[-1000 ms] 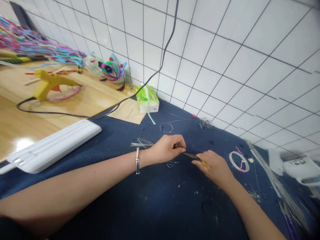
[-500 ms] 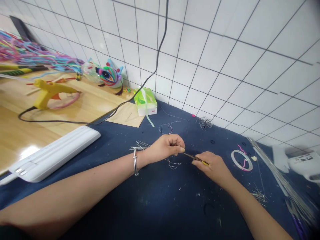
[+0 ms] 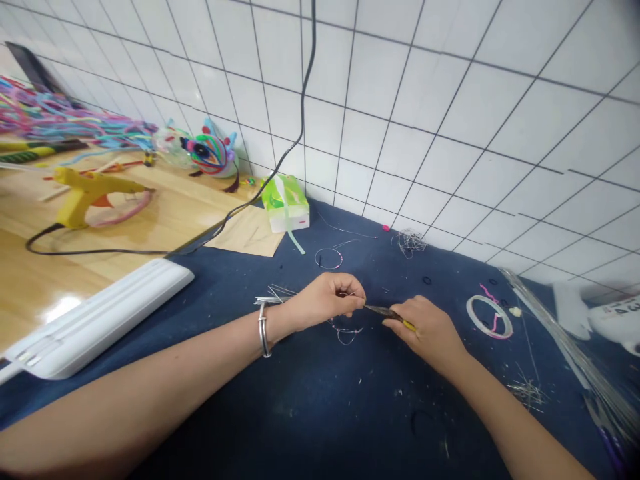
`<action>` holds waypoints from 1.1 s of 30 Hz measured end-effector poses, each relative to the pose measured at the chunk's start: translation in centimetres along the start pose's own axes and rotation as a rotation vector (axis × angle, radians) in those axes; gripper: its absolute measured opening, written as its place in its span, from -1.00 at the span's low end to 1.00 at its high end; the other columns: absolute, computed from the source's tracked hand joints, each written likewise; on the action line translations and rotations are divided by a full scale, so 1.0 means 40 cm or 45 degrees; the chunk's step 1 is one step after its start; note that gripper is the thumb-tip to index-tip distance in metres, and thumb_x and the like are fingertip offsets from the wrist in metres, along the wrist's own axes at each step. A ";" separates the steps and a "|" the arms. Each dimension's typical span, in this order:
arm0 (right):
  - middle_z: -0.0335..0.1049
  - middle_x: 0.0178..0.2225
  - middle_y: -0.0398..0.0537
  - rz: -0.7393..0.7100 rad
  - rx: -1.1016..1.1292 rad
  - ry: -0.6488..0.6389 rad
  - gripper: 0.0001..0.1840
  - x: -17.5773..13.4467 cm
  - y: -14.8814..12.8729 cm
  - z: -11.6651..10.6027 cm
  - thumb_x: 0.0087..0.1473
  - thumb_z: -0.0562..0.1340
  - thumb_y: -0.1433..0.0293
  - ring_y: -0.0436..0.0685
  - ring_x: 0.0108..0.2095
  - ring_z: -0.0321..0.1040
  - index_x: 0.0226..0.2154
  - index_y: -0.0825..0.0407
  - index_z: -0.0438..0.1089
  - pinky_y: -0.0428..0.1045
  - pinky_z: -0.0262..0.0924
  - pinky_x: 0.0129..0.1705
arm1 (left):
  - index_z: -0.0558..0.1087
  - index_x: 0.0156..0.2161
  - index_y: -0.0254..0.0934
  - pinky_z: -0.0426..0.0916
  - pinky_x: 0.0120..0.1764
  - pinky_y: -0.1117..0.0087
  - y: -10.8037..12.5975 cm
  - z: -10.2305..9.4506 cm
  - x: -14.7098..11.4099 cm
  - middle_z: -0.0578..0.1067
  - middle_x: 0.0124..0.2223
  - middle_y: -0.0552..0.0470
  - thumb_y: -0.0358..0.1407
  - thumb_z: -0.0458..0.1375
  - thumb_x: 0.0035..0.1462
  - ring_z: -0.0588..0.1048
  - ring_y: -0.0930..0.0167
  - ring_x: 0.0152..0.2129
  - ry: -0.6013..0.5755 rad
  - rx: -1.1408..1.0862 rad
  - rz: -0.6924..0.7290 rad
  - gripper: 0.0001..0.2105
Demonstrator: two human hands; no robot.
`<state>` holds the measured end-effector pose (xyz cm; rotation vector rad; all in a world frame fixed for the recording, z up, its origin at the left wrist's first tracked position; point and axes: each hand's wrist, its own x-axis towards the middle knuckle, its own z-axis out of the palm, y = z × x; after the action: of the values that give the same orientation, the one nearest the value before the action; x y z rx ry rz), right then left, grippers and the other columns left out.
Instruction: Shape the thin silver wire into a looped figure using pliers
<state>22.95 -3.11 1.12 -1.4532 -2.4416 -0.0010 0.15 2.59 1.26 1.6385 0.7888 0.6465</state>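
Note:
My left hand (image 3: 336,295) is closed in a pinch on thin wire, most of it hidden by the fingers. Below that hand a fine wire loop with small beads (image 3: 346,333) shows; whether it joins the pinched wire I cannot tell. My right hand (image 3: 425,333) grips long-nosed pliers (image 3: 383,311) with yellow handles. The jaws point left and reach the left fingertips; what they bite on is too small to see. Behind the left wrist lies a bundle of straight wires (image 3: 274,294). A beaded wire ring (image 3: 329,259) rests on the dark blue cloth (image 3: 320,407) beyond.
At left are a white power strip (image 3: 100,317), a yellow glue gun (image 3: 83,193) and its black cord. A green tissue pack (image 3: 286,203) stands by the tiled wall. Tangled wire (image 3: 411,243), a tape roll (image 3: 470,308) and long wires (image 3: 560,343) lie to the right.
The view has shifted and turned slightly. Both hands keep nearly the same place, with the plier tips still at the left fingertips; the jaws show more clearly now.

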 end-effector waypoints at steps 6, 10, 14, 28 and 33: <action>0.33 -0.46 -0.10 -0.043 -0.058 0.100 -0.75 -0.003 0.006 0.014 0.09 0.10 0.21 0.04 -0.38 0.16 -0.34 0.02 0.37 -0.06 0.06 -0.30 | 0.41 -0.39 -0.32 0.19 -0.56 0.53 -0.010 0.002 -0.003 0.39 -0.47 0.06 -0.30 0.05 0.02 0.32 0.55 -0.60 -0.063 0.023 -0.089 -0.86; 0.32 -0.45 -0.08 -0.001 -0.009 0.147 -0.74 -0.003 0.013 0.023 0.08 0.11 0.21 0.05 -0.37 0.17 -0.31 0.03 0.37 -0.05 0.08 -0.31 | 0.40 -0.36 -0.32 0.18 -0.55 0.53 -0.009 0.007 0.000 0.38 -0.47 0.07 -0.24 0.07 0.03 0.28 0.57 -0.61 0.010 -0.167 -0.098 -0.83; 0.33 -0.41 -0.03 0.001 0.016 0.215 -0.73 -0.001 0.013 0.028 0.08 0.11 0.21 0.07 -0.34 0.19 -0.29 0.04 0.37 -0.02 0.10 -0.27 | 0.41 -0.36 -0.33 0.18 -0.51 0.51 -0.010 0.009 0.007 0.35 -0.49 0.10 -0.23 0.13 0.00 0.25 0.58 -0.62 0.083 -0.354 -0.051 -0.83; 0.33 -0.45 -0.06 0.031 0.010 0.201 -0.74 -0.013 0.016 0.044 0.10 0.09 0.22 0.05 -0.39 0.17 -0.33 0.03 0.38 -0.05 0.07 -0.30 | 0.42 -0.31 -0.35 0.20 -0.45 0.50 -0.012 0.016 0.007 0.42 -0.40 0.04 -0.31 0.13 0.02 0.31 0.58 -0.58 0.012 -0.395 -0.075 -0.86; 0.33 -0.46 -0.05 0.056 0.003 0.277 -0.73 -0.014 0.020 0.049 0.10 0.09 0.22 0.05 -0.38 0.19 -0.30 0.04 0.39 -0.04 0.09 -0.30 | 0.39 -0.40 -0.35 0.21 -0.46 0.51 -0.003 0.023 0.005 0.39 -0.46 0.07 -0.29 0.12 0.02 0.30 0.58 -0.59 0.114 -0.284 -0.093 -0.87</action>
<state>23.40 -2.91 -1.02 -1.4248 -2.2347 -0.1392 0.98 2.20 0.96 1.3801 0.8070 0.7329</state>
